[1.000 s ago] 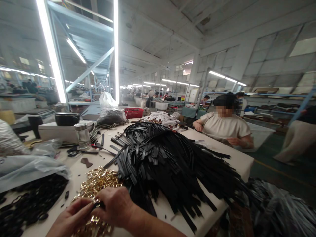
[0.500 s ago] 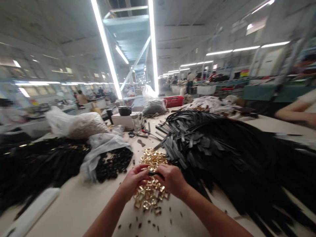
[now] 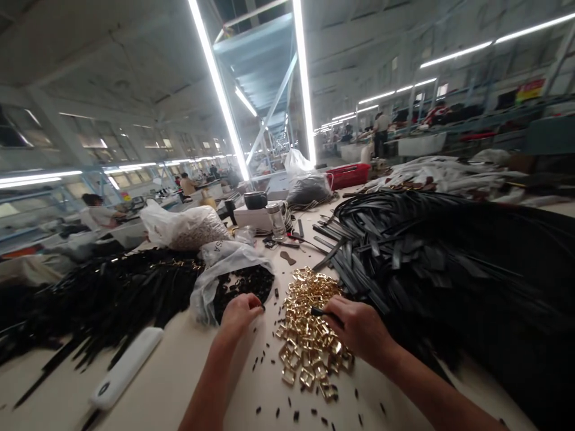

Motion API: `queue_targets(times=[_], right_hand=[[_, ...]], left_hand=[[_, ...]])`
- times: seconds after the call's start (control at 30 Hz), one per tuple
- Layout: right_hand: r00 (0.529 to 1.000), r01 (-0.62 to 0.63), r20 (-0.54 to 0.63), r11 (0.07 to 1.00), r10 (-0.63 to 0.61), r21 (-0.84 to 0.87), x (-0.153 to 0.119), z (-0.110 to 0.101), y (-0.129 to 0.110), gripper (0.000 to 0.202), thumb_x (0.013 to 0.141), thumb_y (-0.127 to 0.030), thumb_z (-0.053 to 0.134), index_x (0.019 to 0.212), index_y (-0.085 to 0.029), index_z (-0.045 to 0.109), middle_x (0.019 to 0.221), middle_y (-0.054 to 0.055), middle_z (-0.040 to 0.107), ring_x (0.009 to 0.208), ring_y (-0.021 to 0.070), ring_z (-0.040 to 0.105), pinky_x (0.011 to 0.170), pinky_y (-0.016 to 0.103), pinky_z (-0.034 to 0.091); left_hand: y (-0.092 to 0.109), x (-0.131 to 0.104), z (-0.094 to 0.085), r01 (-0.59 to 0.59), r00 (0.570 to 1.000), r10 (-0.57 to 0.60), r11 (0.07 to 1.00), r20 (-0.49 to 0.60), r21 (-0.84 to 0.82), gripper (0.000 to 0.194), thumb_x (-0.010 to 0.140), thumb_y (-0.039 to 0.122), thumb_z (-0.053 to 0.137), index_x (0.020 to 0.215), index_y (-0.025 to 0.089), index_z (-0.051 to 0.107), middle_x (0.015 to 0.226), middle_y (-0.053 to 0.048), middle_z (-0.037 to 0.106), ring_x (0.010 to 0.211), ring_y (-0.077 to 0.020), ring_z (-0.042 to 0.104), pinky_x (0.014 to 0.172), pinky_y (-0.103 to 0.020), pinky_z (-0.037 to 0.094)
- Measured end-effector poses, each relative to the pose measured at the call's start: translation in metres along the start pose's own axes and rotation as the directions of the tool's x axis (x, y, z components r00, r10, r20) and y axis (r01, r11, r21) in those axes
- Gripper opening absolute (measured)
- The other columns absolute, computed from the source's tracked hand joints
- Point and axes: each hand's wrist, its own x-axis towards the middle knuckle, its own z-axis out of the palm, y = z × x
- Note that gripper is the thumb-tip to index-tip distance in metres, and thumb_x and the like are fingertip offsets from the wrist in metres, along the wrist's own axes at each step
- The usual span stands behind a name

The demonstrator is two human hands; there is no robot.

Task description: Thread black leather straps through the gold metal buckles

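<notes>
My right hand (image 3: 354, 323) is closed around a black strap (image 3: 317, 311), whose end sticks out to the left past the fingertips. It hovers over a pile of gold-coloured metal buckles (image 3: 309, 335). My left hand (image 3: 242, 311) is at the mouth of a clear plastic bag (image 3: 204, 299) of small black loops (image 3: 247, 281). Its fingers are pinched together, with a small black piece (image 3: 262, 307) showing at the tips; the fingers hide most of it.
Black straps lie heaped to the right (image 3: 404, 239) and left (image 3: 148, 281). A white elongated device (image 3: 128, 368) rests at front left. Farther back are a glass jar (image 3: 276, 221), a white box (image 3: 251, 219) and a red basket (image 3: 348, 175). Small black bits are scattered near me.
My hands were together over the buckles; now they are apart. My left hand has moved left to the bag of black loops, while my right keeps the strap. The view has turned left.
</notes>
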Motion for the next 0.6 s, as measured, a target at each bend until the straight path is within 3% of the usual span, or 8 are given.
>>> queue_targets(times=[0.13, 0.3, 0.4, 0.5, 0.6], right_hand=[[1.0, -0.007, 0.025, 1.0, 0.006, 0.008, 0.0, -0.002, -0.005, 0.008, 0.087, -0.021, 0.054, 0.08, -0.021, 0.056, 0.08, 0.0, 0.062, 0.072, 0.0149, 0.06, 0.064, 0.024, 0.035], [0.999, -0.027, 0.025, 1.0, 0.027, 0.005, -0.001, -0.004, -0.007, 0.007, 0.086, -0.02, 0.055, 0.079, -0.02, 0.056, 0.08, 0.0, 0.062, 0.073, 0.0148, 0.06, 0.063, 0.024, 0.035], [0.999, -0.042, 0.025, 0.999, 0.042, 0.013, 0.0, -0.004, -0.005, 0.005, 0.085, -0.019, 0.055, 0.08, -0.02, 0.056, 0.082, 0.0, 0.063, 0.074, 0.015, 0.06, 0.064, 0.024, 0.035], [0.998, -0.049, 0.029, 0.999, 0.049, 0.022, 0.001, -0.004, -0.004, 0.004, 0.085, -0.019, 0.056, 0.081, -0.02, 0.057, 0.082, 0.0, 0.063, 0.075, 0.0151, 0.06, 0.064, 0.024, 0.035], [0.998, -0.039, 0.048, 0.999, 0.038, 0.027, 0.0, -0.003, -0.006, 0.004, 0.084, -0.019, 0.056, 0.08, -0.02, 0.057, 0.082, 0.0, 0.063, 0.075, 0.015, 0.06, 0.064, 0.024, 0.035]], left_hand=[[0.005, 0.001, 0.017, -0.06, 0.998, 0.058, 0.989, 0.023, 0.136, 0.012, 0.067, 0.019, 0.063, 0.076, 0.021, 0.071, 0.076, -0.002, 0.063, 0.075, -0.0169, 0.058, 0.068, -0.025, 0.036], [0.005, 0.008, 0.018, 0.006, 0.999, -0.012, 0.982, 0.031, 0.187, 0.011, 0.07, 0.02, 0.058, 0.071, 0.02, 0.069, 0.079, -0.005, 0.063, 0.081, -0.0193, 0.058, 0.07, -0.027, 0.037], [0.009, 0.007, 0.015, 0.065, 0.998, -0.061, 0.977, -0.026, 0.205, 0.009, 0.071, 0.021, 0.058, 0.074, 0.019, 0.066, 0.082, -0.006, 0.064, 0.082, -0.0203, 0.058, 0.07, -0.028, 0.037], [0.023, 0.001, 0.017, 0.017, 0.999, -0.01, 0.99, -0.049, 0.139, 0.01, 0.075, 0.027, 0.058, 0.077, 0.019, 0.064, 0.079, -0.004, 0.065, 0.076, -0.0191, 0.058, 0.068, -0.027, 0.037], [0.044, -0.009, 0.03, -0.091, 0.99, 0.095, 0.995, 0.108, -0.042, 0.017, 0.076, 0.035, 0.06, 0.079, 0.019, 0.065, 0.074, -0.002, 0.065, 0.07, -0.0172, 0.059, 0.065, -0.026, 0.038]])
